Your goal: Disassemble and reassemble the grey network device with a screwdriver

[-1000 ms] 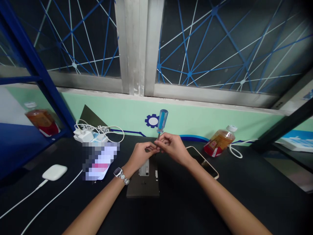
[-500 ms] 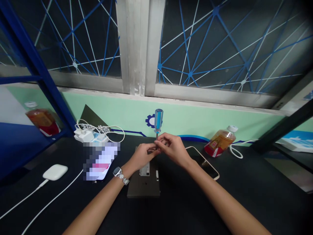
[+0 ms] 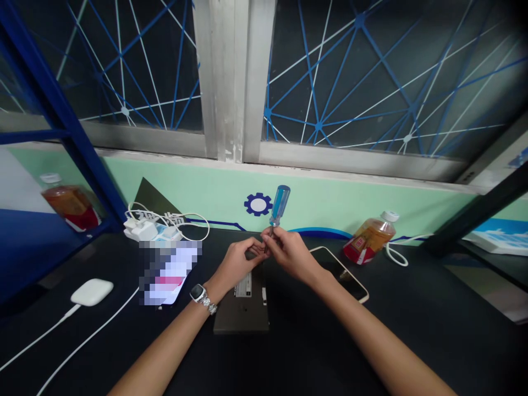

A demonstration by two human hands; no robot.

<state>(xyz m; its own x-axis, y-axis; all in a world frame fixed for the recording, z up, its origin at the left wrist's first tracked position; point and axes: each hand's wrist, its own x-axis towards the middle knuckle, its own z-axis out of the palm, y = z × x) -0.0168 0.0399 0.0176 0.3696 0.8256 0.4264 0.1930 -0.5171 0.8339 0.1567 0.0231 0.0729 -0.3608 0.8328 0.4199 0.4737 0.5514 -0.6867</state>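
The screwdriver (image 3: 280, 203), its clear, ribbed plastic handle striped blue above a thin metal shaft, stands over the far end of a flat, matte grey-brown slab (image 3: 241, 322) on the black worktop (image 3: 313, 357). The right hand (image 3: 291, 250) pinches the shaft; the left hand (image 3: 237, 264) curls its fingertips against the right's, and whether it grips anything cannot be told. A glossy phone (image 3: 348, 280) with a pale rim lies beyond the right wrist, near a translucent bottle (image 3: 369, 239). Half a second ago the handle was nearly upright; now it tilts rightward.
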